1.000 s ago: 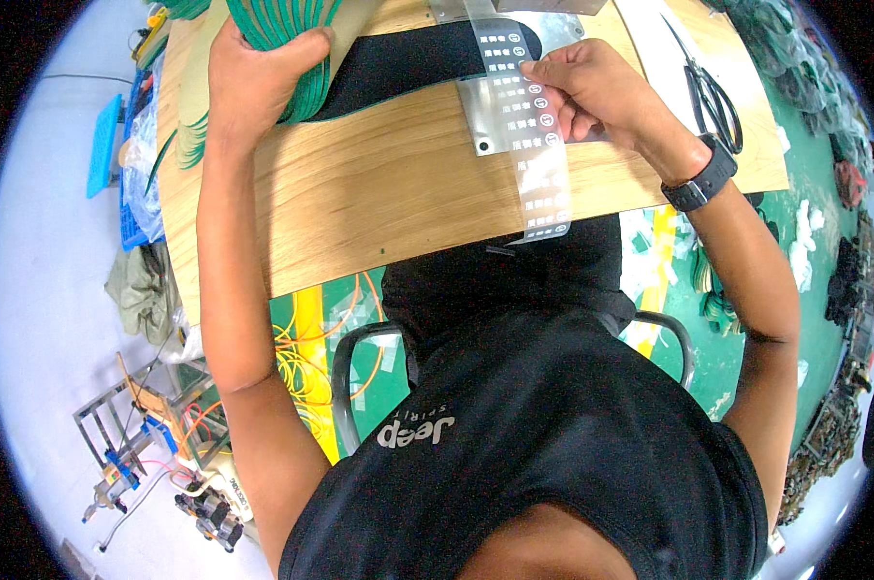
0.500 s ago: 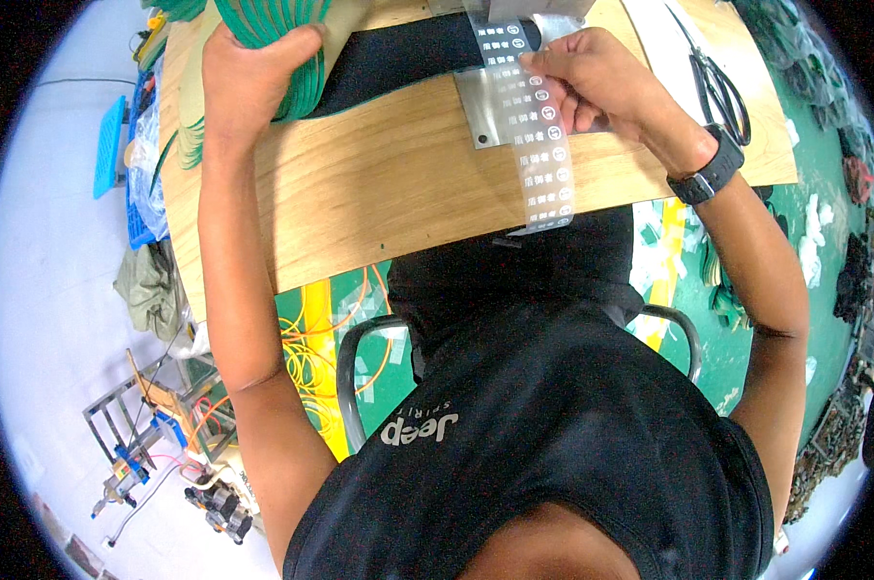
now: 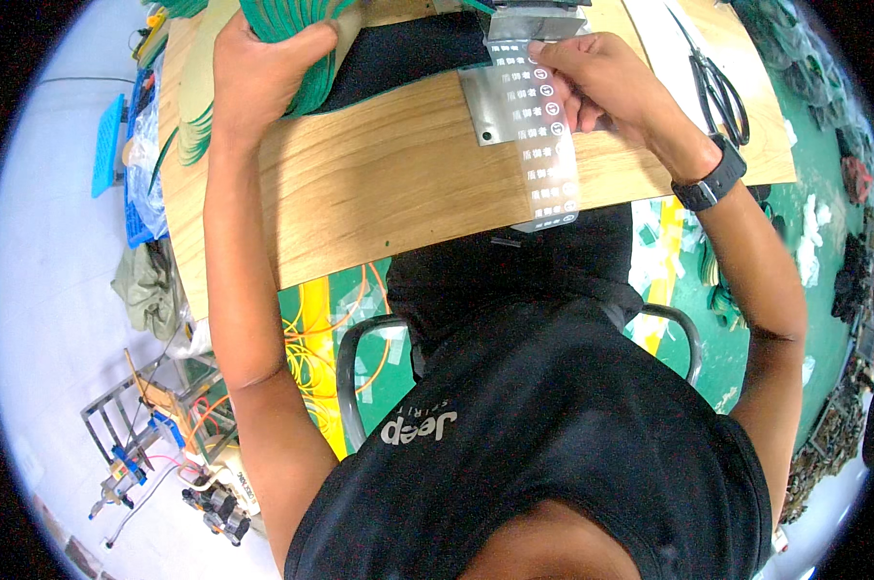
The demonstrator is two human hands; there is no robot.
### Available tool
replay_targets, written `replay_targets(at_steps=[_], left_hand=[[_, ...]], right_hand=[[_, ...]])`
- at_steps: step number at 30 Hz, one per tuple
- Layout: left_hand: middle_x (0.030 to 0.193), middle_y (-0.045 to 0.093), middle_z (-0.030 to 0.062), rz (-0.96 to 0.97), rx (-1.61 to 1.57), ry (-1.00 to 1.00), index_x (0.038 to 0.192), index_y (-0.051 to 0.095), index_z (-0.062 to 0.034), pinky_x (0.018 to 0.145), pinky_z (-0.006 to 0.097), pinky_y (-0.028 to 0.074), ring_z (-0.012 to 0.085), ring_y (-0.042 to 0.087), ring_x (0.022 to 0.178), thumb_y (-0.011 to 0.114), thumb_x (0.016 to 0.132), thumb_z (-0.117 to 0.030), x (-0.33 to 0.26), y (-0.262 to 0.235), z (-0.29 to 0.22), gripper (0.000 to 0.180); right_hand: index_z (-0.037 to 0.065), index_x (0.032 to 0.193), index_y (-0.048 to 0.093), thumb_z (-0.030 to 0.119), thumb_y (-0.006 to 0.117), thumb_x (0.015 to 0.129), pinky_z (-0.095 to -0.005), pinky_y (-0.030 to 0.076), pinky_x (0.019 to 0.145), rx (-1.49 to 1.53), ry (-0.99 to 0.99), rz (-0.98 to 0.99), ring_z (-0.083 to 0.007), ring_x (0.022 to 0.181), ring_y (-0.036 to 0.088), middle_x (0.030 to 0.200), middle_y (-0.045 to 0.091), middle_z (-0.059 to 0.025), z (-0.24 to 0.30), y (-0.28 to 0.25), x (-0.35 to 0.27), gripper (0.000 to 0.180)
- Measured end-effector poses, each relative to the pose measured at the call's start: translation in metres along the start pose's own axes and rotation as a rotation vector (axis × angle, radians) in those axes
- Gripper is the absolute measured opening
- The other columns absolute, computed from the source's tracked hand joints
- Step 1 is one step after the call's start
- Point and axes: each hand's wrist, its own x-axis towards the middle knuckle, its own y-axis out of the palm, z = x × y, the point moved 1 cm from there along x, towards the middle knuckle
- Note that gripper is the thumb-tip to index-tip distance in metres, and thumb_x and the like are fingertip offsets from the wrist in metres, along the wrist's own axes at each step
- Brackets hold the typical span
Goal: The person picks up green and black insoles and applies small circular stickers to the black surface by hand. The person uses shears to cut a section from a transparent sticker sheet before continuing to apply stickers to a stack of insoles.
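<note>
My left hand (image 3: 268, 77) is closed on a fanned stack of insoles (image 3: 306, 72), beige-faced with green edges, at the far left of the table. Beside it lies a long black insole (image 3: 398, 60) with a thin green edge. My right hand (image 3: 606, 82) pinches a translucent label strip (image 3: 545, 155) near its upper end, thumb on top. Printed with white marks, the strip hangs down past the table's front edge. Beneath it rests a flat metal plate (image 3: 488, 108). A grey metal block (image 3: 538, 24) stands just above my right fingertips.
Black-handled scissors (image 3: 717, 97) lie at the right of the wooden table (image 3: 389, 179), on a white sheet (image 3: 655, 29). A chair armrest (image 3: 350, 377) curves below the table. Yellow and orange hoses (image 3: 311, 338) lie on the green floor.
The metal block has come lower over the top of the strip and the black insole's right end, which showed before. My left hand has shifted slightly right with the stack. My right hand still pinches the strip.
</note>
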Motion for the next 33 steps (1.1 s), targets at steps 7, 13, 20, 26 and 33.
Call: replay_targets(at_steps=[7, 13, 20, 26, 33], left_hand=[[0.083, 0.066, 0.0028, 0.016, 0.067, 0.088, 0.093, 0.066, -0.0018, 0.068, 0.026, 0.049, 0.0100, 0.060, 0.071, 0.074, 0.070, -0.016, -0.002, 0.002, -0.004, 0.028], [0.083, 0.066, 0.0025, -0.011, 0.072, 0.111, 0.092, 0.065, -0.0024, 0.068, 0.026, 0.048, 0.0098, 0.059, 0.071, 0.074, 0.070, -0.017, 0.000, 0.010, -0.003, 0.027], [0.082, 0.066, 0.0039, -0.002, 0.146, 0.058, 0.091, 0.065, -0.0023, 0.067, 0.026, 0.049, 0.0100, 0.060, 0.071, 0.074, 0.070, -0.019, -0.004, 0.015, -0.015, 0.029], [0.081, 0.067, 0.0047, -0.021, 0.180, 0.074, 0.091, 0.065, -0.0021, 0.067, 0.027, 0.049, 0.0105, 0.060, 0.071, 0.074, 0.069, -0.020, -0.007, 0.019, -0.022, 0.030], [0.081, 0.067, 0.0060, 0.029, 0.195, 0.103, 0.088, 0.064, -0.0022, 0.068, 0.027, 0.049, 0.0112, 0.061, 0.071, 0.073, 0.067, -0.020, -0.011, 0.027, -0.031, 0.028]], right_hand=[[0.002, 0.077, 0.062, 0.031, 0.056, 0.090, -0.0168, 0.041, 0.034, 0.142, 0.032, 0.030, -0.0097, 0.041, 0.056, 0.059, 0.062, -0.0053, -0.004, -0.003, -0.011, 0.033], [0.000, 0.080, 0.062, 0.030, 0.056, 0.089, -0.0193, 0.043, 0.035, 0.198, 0.030, 0.047, -0.0122, 0.042, 0.057, 0.063, 0.063, -0.0073, -0.010, -0.010, -0.019, 0.032], [-0.002, 0.082, 0.062, 0.023, 0.056, 0.090, -0.0176, 0.044, 0.035, 0.256, 0.043, 0.060, -0.0120, 0.043, 0.058, 0.061, 0.063, -0.0085, -0.014, -0.014, -0.020, 0.027], [0.001, 0.074, 0.058, 0.020, 0.056, 0.090, -0.0163, 0.042, 0.033, 0.261, 0.054, 0.051, -0.0101, 0.040, 0.056, 0.059, 0.063, -0.0079, -0.014, -0.014, -0.020, 0.025], [0.003, 0.071, 0.060, 0.026, 0.058, 0.088, -0.0185, 0.039, 0.032, 0.188, 0.060, 0.046, -0.0099, 0.041, 0.057, 0.060, 0.064, -0.0059, -0.017, -0.015, -0.020, 0.029]])
